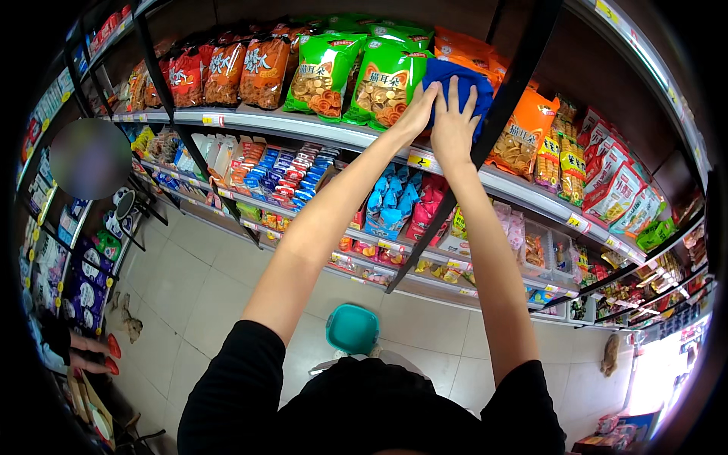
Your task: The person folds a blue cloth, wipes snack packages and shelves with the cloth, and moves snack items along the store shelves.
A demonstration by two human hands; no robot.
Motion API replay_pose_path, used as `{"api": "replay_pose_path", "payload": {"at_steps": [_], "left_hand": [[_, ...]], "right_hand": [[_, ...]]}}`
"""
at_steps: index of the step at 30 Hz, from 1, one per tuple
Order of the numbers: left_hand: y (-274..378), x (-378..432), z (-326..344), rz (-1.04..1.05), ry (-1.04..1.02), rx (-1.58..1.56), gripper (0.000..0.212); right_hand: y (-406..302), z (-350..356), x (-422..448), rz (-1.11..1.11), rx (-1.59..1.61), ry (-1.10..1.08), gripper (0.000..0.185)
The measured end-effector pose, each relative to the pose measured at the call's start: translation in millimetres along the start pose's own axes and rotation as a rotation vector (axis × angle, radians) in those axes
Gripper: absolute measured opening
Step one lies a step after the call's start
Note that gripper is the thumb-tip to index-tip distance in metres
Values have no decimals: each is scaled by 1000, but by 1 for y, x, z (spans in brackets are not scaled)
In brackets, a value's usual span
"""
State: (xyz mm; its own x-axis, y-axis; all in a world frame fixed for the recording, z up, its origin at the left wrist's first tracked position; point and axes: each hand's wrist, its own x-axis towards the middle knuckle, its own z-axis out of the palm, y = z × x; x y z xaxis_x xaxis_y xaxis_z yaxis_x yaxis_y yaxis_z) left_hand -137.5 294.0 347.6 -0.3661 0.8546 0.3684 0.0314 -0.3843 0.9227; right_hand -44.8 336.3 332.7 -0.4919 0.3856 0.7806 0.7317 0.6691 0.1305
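On the upper snack shelf [341,132], a blue cloth [480,85] covers part of the row of bags. My right hand [452,128] holds the cloth from the front, palm against it and fingers spread upward. Along the cloth's left edge is my left hand [418,114], touching it; what those fingers grip is hidden. Green snack bags [387,74] stand immediately left of my hands. Orange snack bags [520,133] show behind the cloth and beyond the black upright post [515,74] on the right. Whatever lies directly under the cloth cannot be seen.
Below, shelves hold boxed wafers [284,170] and blue packets [392,199]. A teal basin [352,329] sits on the tiled floor by my feet. One dog [132,325] lies left, another [610,355] right. A person's legs in red shoes [112,355] appear at left.
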Motion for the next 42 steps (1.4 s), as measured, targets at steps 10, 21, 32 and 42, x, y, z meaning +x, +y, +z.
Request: {"api": "replay_pose_path", "payload": {"at_steps": [10, 21, 32, 42], "left_hand": [[-29, -23, 10, 247, 131, 65, 54], [27, 36, 12, 434, 70, 630, 39], [-29, -63, 6, 95, 115, 176, 41], [38, 0, -81, 326, 415, 216, 55]], "right_hand": [[0, -26, -45, -98, 290, -93, 65], [21, -20, 25, -57, 21, 12, 57], [21, -56, -46, -145, 535, -270, 54], [-56, -21, 90, -162, 416, -18, 61]]}}
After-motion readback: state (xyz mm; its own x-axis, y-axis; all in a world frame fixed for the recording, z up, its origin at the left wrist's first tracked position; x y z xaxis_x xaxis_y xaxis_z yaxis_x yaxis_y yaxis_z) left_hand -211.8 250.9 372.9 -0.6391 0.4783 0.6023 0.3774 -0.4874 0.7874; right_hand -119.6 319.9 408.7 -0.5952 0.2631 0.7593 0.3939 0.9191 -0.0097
